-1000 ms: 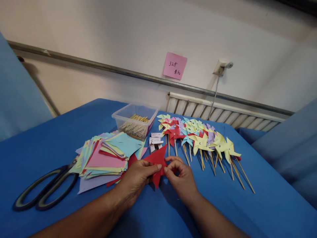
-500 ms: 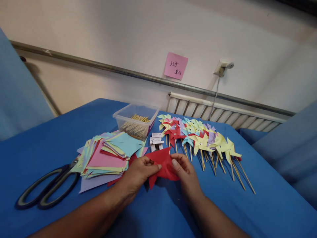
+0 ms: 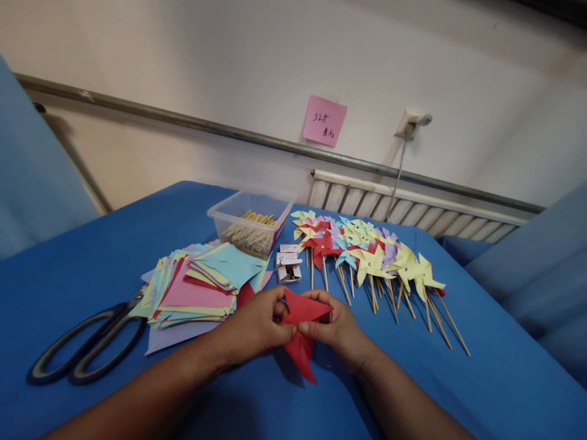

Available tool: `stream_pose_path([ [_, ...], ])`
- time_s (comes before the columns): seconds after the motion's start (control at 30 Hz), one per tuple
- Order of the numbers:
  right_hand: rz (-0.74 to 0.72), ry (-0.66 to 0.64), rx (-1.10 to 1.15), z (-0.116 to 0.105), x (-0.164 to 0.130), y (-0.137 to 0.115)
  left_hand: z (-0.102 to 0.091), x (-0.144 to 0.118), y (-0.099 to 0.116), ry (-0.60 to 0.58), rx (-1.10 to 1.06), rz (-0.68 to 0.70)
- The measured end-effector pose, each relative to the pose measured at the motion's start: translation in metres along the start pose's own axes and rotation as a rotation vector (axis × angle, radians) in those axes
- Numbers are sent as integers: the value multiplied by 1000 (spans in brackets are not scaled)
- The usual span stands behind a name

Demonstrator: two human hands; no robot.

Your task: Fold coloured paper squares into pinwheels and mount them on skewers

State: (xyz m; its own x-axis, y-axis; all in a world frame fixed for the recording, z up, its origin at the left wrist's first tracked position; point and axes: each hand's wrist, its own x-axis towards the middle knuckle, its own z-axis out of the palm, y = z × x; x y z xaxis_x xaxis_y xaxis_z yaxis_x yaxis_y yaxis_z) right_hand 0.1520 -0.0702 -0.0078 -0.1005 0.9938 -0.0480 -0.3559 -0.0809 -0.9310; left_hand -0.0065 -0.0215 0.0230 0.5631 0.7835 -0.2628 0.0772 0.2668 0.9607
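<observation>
Between my hands is a red paper pinwheel [image 3: 302, 308], its corners folded in toward the centre and its points sticking out above and below. My left hand [image 3: 261, 321] pinches it from the left, the thumb near the middle. From the right, my right hand [image 3: 337, 327] grips it with the thumb pressed at the centre and the fingers behind. Just beyond stands a small open white box [image 3: 288, 267] with tiny dark contents that I cannot make out. To the left lies a stack of coloured paper squares [image 3: 199, 293], with large dark-handled scissors [image 3: 87, 345] beside it.
A clear plastic box [image 3: 252, 223] of thin wooden sticks [image 3: 250, 232] stands behind the paper. Several finished pinwheels on sticks [image 3: 371, 263] lie at the right. Blue cloth [image 3: 183, 397] covers the table; a radiator [image 3: 413, 205] and a wall rail [image 3: 206, 127] are behind.
The red paper has turned and come slightly closer, with more corners folded to its middle. Both thumbs now meet near its centre, and the small white box shows more fully.
</observation>
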Motion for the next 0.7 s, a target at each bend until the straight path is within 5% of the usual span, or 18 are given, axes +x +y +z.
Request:
stream_pose_path([
  [0.23,-12,-1,-78,4,3,2,-5,0,3,-45,214,90],
  [0.33,-86,124,-74,7,5,6,-6,5,0,26,235,118],
  [0.43,-153,282,12,8,9,12,-3,10,-4,125,23,46],
  [0.57,-210,398,38,6,13,15,5,7,-6,5,-328,-76],
  [0.7,-230,441,21,5,15,16,10,4,-6,-9,-419,-101],
])
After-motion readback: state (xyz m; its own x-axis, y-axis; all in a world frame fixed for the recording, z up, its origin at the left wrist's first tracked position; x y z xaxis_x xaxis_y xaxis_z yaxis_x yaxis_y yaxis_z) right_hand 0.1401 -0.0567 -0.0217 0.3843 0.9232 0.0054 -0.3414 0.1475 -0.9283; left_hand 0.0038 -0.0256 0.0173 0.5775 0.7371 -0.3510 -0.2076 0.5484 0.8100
